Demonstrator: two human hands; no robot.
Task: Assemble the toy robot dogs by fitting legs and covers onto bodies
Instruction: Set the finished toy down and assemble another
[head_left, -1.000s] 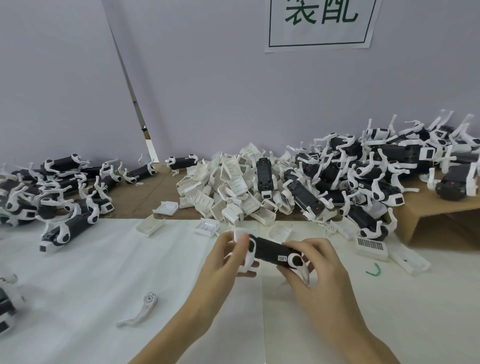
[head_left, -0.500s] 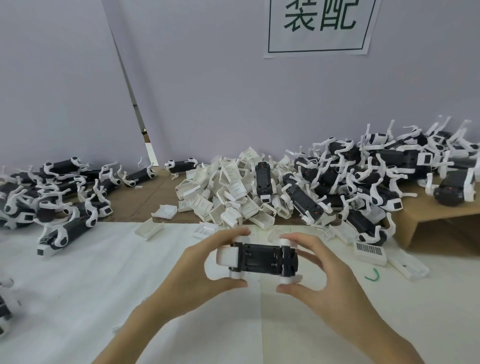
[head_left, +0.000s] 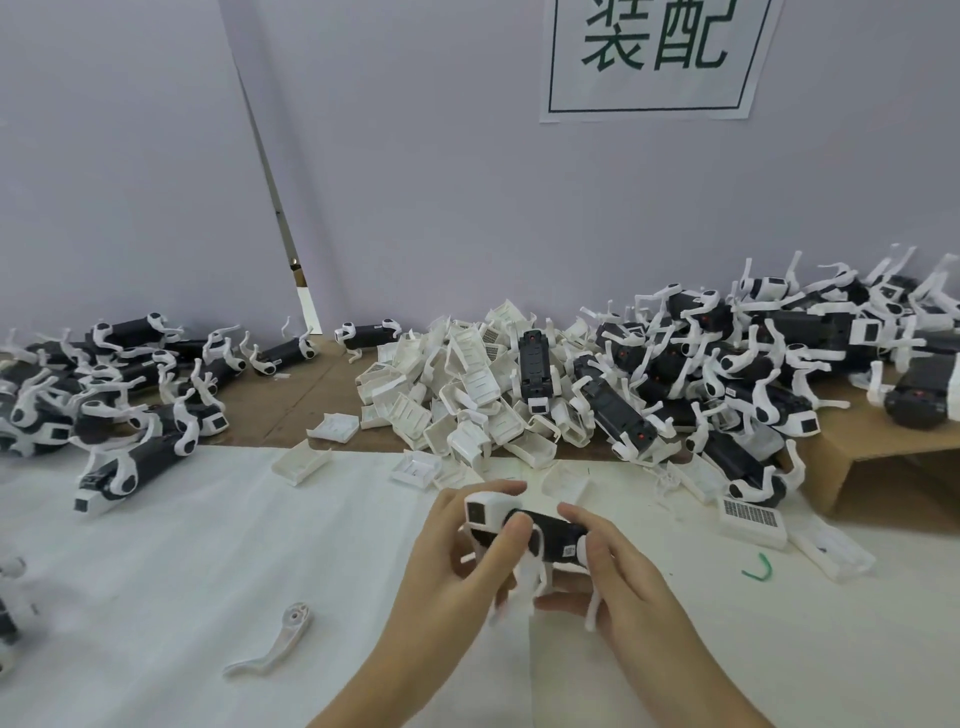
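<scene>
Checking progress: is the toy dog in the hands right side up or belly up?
Right side up: the dog shows its smooth black back, white legs hanging below, held between the left hand and right hand.

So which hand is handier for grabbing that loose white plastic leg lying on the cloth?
Probably the left hand: the loose white plastic leg lies on its side of the black-and-white toy dog, while the right hand would have to cross over.
</scene>
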